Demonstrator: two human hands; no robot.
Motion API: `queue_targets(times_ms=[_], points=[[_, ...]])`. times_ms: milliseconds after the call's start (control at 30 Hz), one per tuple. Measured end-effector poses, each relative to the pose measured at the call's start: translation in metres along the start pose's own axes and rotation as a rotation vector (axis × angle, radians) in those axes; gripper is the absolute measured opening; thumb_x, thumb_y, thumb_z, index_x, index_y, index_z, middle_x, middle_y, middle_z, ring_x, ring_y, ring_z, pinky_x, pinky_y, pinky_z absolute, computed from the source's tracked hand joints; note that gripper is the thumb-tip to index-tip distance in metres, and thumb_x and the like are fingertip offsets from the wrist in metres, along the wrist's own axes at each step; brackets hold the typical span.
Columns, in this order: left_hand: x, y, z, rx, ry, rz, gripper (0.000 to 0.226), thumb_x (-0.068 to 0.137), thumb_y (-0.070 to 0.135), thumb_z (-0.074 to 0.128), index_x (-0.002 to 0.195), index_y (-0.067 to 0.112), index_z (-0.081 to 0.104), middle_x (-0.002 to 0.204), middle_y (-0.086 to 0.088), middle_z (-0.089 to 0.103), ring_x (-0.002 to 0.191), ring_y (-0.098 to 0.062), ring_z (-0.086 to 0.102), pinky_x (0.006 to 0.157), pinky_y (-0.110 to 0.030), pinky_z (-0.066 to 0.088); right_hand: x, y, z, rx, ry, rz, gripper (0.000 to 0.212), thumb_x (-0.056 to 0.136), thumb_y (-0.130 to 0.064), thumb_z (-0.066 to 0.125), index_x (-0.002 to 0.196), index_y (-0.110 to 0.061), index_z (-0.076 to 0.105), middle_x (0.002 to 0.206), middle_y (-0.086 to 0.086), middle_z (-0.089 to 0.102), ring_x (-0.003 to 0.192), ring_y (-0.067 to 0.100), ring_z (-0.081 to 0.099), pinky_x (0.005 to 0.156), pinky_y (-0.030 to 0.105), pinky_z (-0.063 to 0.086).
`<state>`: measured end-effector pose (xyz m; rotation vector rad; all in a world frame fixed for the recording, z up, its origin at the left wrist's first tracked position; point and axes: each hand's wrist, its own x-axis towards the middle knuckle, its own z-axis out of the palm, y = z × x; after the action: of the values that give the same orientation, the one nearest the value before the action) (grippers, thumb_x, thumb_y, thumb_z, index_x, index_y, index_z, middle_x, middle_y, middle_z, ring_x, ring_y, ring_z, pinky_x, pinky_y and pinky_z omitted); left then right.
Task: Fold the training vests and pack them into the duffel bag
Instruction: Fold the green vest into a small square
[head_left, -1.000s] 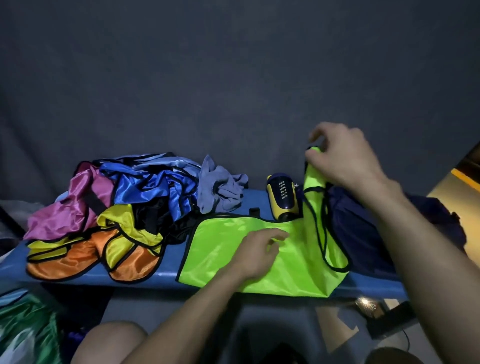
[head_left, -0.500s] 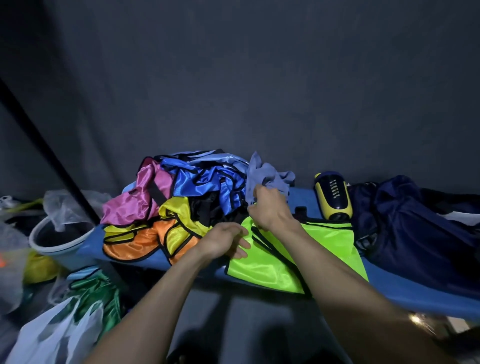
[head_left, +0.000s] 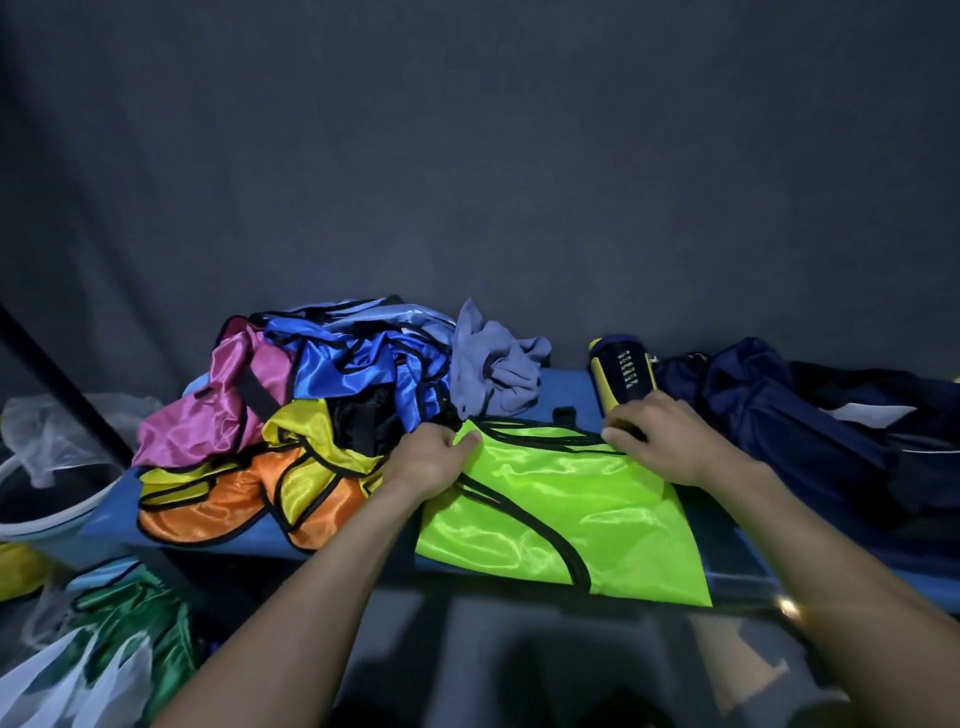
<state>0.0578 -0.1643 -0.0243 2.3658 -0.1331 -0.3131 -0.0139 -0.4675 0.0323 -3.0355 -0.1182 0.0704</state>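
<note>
1. Left hand (head_left: 435, 460) curls its fingers around the far-left corner of the green vest (head_left: 561, 512).
2. Right hand (head_left: 657, 439) pinches the far-right corner.
3. The vest lies folded on the bench (head_left: 727, 551), left of the bag (head_left: 810, 415).

Two bare forearms, no sleeves, left hand (head_left: 434, 460), right hand (head_left: 660, 436)
</note>
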Motion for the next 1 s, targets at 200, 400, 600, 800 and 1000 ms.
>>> queue_targets(times_ms=[200, 400, 600, 800, 1000], points=[[0.013, -0.003, 0.006, 0.041, 0.002, 0.029, 0.054, 0.095, 0.065, 0.055, 0.117, 0.018, 0.068, 0.108, -0.008, 0.071, 0.103, -0.030, 0.066, 0.088, -0.041, 0.053, -0.005, 0.005, -0.002, 0.003, -0.067, -0.169, 0.059, 0.086, -0.077, 0.053, 0.128, -0.036, 0.061, 0.118, -0.021, 0.060, 0.111, 0.009, 0.044, 0.096, 0.039, 0.035], [0.013, 0.005, 0.011, -0.017, 0.043, 0.016, 0.053, 0.104, 0.044, 0.052, 0.139, 0.004, 0.057, 0.132, -0.012, 0.064, 0.123, -0.033, 0.058, 0.103, -0.042, 0.046, 0.006, 0.021, 0.003, 0.128, -0.074, -0.069, 0.034, 0.092, -0.057, 0.064, 0.110, -0.028, 0.066, 0.099, -0.007, 0.065, 0.094, 0.012, 0.055, 0.084, 0.035, 0.045], [0.011, 0.011, 0.015, 0.262, 0.145, 0.043, 0.034, 0.107, 0.043, 0.042, 0.126, 0.020, 0.056, 0.113, -0.010, 0.069, 0.107, -0.038, 0.062, 0.082, -0.043, 0.048, 0.015, 0.012, 0.002, -0.045, -0.207, 0.172, 0.052, 0.095, -0.064, 0.056, 0.077, -0.015, 0.056, 0.078, 0.000, 0.059, 0.075, 0.021, 0.058, 0.061, 0.033, 0.040], [0.015, 0.011, 0.019, 0.332, 0.222, 0.140, 0.026, 0.106, 0.044, 0.042, 0.109, 0.021, 0.054, 0.092, -0.006, 0.067, 0.095, -0.037, 0.064, 0.071, -0.041, 0.045, 0.020, 0.008, 0.016, -0.128, -0.283, 0.324, 0.046, 0.101, -0.059, 0.046, 0.121, -0.019, 0.058, 0.119, 0.004, 0.062, 0.107, 0.027, 0.059, 0.080, 0.036, 0.044], [0.022, 0.007, 0.025, 0.358, 0.271, 0.180, 0.028, 0.107, 0.044, 0.039, 0.115, 0.021, 0.053, 0.079, 0.000, 0.059, 0.080, -0.030, 0.056, 0.067, -0.039, 0.041, 0.018, 0.008, 0.019, -0.164, -0.200, 0.312, 0.043, 0.106, -0.051, 0.040, 0.123, -0.016, 0.058, 0.122, 0.011, 0.062, 0.111, 0.032, 0.060, 0.083, 0.039, 0.043]])
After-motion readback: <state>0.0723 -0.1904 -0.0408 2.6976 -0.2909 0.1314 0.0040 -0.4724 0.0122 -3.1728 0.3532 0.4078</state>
